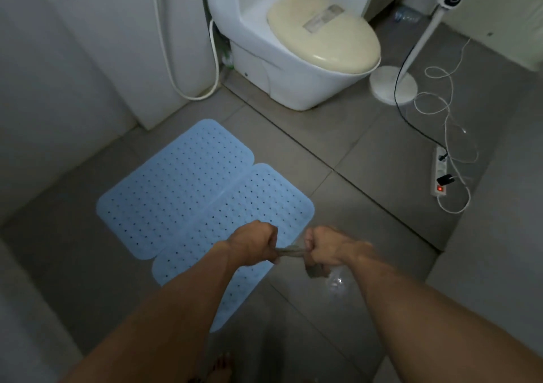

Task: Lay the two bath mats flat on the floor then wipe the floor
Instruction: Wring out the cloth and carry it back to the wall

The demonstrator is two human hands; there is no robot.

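Head view: left hand and right hand both fisted tight on twisted cloth; soft, likely wet; best gripped at ends. Bath mats lie flat.

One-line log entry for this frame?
stage: wringing | hands: left and right twisting grey-brown cloth | two perforated light-blue rubber bath mats: flat, side by side | grey tiled floor: wet patch
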